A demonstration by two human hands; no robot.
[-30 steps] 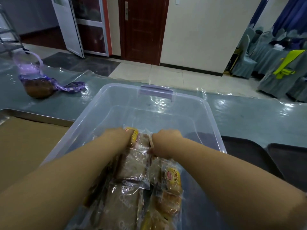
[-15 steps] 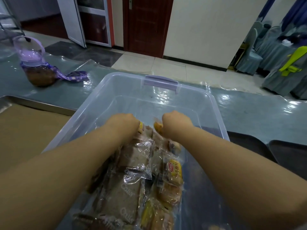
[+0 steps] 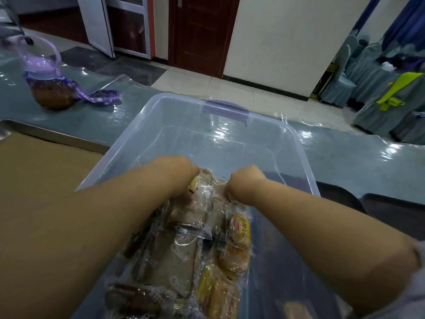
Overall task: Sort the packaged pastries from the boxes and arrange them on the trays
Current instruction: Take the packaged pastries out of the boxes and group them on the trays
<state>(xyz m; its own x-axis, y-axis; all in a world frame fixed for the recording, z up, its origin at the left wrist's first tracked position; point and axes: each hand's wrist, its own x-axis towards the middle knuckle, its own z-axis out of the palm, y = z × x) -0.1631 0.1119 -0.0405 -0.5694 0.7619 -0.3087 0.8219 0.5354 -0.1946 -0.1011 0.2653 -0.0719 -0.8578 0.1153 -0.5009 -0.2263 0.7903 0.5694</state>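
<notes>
Both hands have drawn slightly apart since a moment ago. The left hand and right hand each clutch wrapped pastries heaped in one clear box. Beyond: two dark trays, one purple-lidded jar.

One clear plastic box at 12 o'clock. Two hands: left hand, right hand. One purple-lidded jar at 10 o'clock. Two dark trays at 3 o'clock. Wrapped pastries: several, overlapping, exact count cannot be told.
</notes>
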